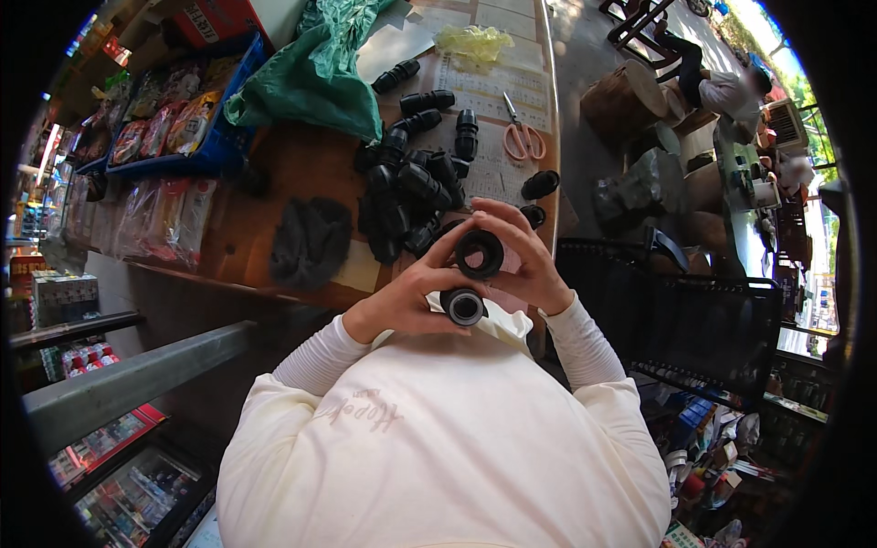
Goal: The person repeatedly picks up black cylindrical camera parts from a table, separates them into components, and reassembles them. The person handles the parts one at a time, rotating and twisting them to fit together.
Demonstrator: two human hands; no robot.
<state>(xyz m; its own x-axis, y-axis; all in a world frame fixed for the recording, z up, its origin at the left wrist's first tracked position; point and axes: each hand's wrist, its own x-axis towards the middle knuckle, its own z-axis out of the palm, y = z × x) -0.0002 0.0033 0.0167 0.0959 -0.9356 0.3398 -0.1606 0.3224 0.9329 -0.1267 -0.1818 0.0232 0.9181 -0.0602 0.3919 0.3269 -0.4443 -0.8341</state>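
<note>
My left hand (pixel 411 300) is closed around a black plastic pipe fitting (pixel 464 307), whose round end with a grey inner ring faces up at me. Just above it, a wider black ring-shaped fitting part (pixel 480 268) is gripped by my right hand (pixel 528 263), its opening toward me. Fingers of my left hand also touch this upper piece. Whether the two pieces are joined is hidden. Beyond my hands lies a heap of black pipe couplings (pixel 424 183) on the table. Two short black pieces (pixel 540 185) rest near the table's right edge.
Pink-handled scissors (pixel 523 139) lie on paper covering the table (pixel 498 82). A crumpled yellowish plastic bag (pixel 473 42), a green plastic sack (pixel 311 87) and a dark grey cloth (pixel 311 241) are around the heap. Blue crates (pixel 174 164) of packets stand left; a black chair (pixel 676 320) stands right.
</note>
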